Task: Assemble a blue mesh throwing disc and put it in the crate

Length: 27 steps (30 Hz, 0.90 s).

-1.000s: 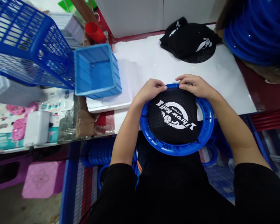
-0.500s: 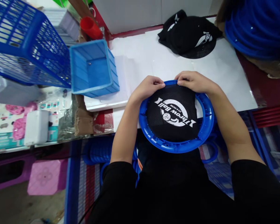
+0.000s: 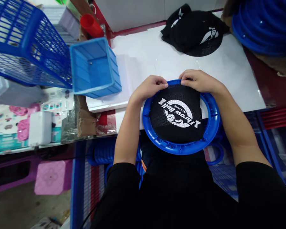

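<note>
A blue plastic ring lies at the near edge of the white table, partly overhanging it. A black mesh net printed "Throw Ball" in white covers the ring's middle. My left hand pinches the net's far edge at the ring's upper left. My right hand pinches the same edge just to the right, fingers curled down onto the rim. Both thumbs and fingertips press the mesh against the ring.
A pile of black mesh nets lies at the table's far side. Stacked blue rings sit at the far right. A light blue bin, a dark blue basket and a red cup stand at the left. More blue rings lie below the table.
Both hands stay on the net's far edge; the fingers have shifted only slightly. The view has drifted a little, so everything sits slightly higher in the picture.
</note>
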Motion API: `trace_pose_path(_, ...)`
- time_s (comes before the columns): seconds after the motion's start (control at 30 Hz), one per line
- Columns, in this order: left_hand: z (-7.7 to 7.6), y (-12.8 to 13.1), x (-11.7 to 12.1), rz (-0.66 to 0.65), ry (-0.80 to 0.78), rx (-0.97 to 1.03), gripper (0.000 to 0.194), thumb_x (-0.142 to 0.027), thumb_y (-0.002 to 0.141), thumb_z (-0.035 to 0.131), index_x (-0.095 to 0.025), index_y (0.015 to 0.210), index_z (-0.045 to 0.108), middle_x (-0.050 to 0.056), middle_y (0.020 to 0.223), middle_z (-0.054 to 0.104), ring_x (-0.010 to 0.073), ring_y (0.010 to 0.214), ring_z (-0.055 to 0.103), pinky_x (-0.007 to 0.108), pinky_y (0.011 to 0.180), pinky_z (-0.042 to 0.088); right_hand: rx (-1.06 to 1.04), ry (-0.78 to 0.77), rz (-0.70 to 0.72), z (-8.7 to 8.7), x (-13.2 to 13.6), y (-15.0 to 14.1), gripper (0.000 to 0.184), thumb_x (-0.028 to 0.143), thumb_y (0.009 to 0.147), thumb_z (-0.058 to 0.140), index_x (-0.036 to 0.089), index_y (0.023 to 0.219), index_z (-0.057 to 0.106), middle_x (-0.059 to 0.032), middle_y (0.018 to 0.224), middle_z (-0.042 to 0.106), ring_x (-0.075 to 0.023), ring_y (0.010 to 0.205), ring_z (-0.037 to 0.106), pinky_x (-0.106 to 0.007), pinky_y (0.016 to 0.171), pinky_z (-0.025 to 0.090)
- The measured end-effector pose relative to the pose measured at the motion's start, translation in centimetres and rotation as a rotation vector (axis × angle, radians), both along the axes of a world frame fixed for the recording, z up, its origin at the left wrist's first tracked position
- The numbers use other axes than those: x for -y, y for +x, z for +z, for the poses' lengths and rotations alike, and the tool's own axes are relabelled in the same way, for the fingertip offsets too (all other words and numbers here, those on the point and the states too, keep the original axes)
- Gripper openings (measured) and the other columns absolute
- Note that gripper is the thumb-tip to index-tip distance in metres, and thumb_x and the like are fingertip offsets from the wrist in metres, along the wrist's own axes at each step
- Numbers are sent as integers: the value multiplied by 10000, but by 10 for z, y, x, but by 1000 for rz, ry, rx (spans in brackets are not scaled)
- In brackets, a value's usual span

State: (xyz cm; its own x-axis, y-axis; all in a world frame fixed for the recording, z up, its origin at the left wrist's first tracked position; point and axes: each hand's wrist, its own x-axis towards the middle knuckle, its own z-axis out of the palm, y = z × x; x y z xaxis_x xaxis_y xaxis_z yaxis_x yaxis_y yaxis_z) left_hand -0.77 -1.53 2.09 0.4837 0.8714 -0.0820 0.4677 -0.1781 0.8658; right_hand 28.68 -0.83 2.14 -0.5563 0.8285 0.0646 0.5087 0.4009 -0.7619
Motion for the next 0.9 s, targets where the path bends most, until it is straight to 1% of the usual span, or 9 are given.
trace_pose_path(0.17, 4, 1, 1, 10, -18, -23, 138, -287, 989, 737, -190, 994, 834, 79, 977, 817, 248, 1003, 743, 430, 985, 625, -3, -4, -12, -3, 1, 0, 324, 659, 988, 746, 354, 944, 843, -35, 1271, 865, -384, 1224, 748, -602, 1226, 557)
trace_pose_path(0.33, -2, 4, -4, 13, 51, -67, 115, -289, 958, 756, -197, 955, 826, 75, 967, 815, 246, 985, 728, 430, 984, 625, -2, -16, -20, -4, 2, -1, 335, 667, 987, 741, 350, 999, 847, -43, 1277, 858, -391, 1264, 736, -590, 1240, 546)
trace_pose_path(0.43, -4, 6, -3, 5, 95, -71, 101, -272, 962, 750, -202, 978, 822, 78, 980, 813, 256, 1022, 725, 431, 993, 625, 9, -20, -15, -1, 2, -2, 300, 629, 990, 736, 346, 982, 840, -50, 1293, 851, -396, 1258, 739, -598, 1230, 542)
trace_pose_path(0.5, -5, 10, 0, 3, 167, -69, 114, -277, 993, 731, -218, 1026, 822, 85, 1060, 821, 268, 1092, 727, 437, 1029, 620, 23, -12, -2, 2, 4, -3, 268, 592, 988, 736, 345, 978, 838, -54, 1303, 849, -396, 1247, 741, -593, 1222, 541)
trace_pose_path(0.57, -5, 15, 4, -26, 259, -81, 131, -307, 1021, 727, -237, 1072, 825, 92, 1189, 824, 288, 1186, 725, 468, 1111, 598, 41, -7, 16, 6, 7, -4, 256, 568, 993, 726, 348, 1037, 849, -50, 1300, 853, -388, 1240, 741, -572, 1208, 546)
trace_pose_path(0.63, -5, 20, 7, -80, 324, -119, 144, -345, 1015, 756, -249, 1092, 831, 97, 1297, 814, 321, 1272, 716, 529, 1207, 546, 55, -2, 25, 9, 10, -5, 300, 561, 1026, 682, 340, 1126, 859, -44, 1263, 863, -368, 1200, 753, -544, 1165, 565)
trace_pose_path(0.73, -7, 21, 5, -149, 344, -158, 150, -362, 1001, 765, -255, 1079, 835, 86, 1329, 817, 349, 1319, 710, 582, 1267, 485, 68, 56, 58, 13, 9, -7, 383, 552, 1069, 618, 289, 1188, 869, -58, 1204, 874, -344, 1143, 769, -509, 1100, 577)
trace_pose_path(0.83, -8, 17, -2, -189, 313, -92, 161, -346, 1005, 719, -241, 1057, 829, 68, 1270, 839, 317, 1262, 737, 530, 1233, 507, 97, 133, 152, 13, 3, -10, 372, 519, 1043, 653, 249, 1157, 883, -85, 1195, 871, -339, 1147, 770, -485, 1083, 557)
trace_pose_path(0.9, -8, 14, -5, -190, 284, -51, 161, -336, 989, 710, -230, 1035, 821, 63, 1227, 844, 296, 1219, 748, 490, 1197, 526, 105, 157, 187, 11, -2, -13, 333, 482, 1025, 671, 250, 1124, 889, -86, 1176, 865, -329, 1130, 767, -469, 1064, 542)
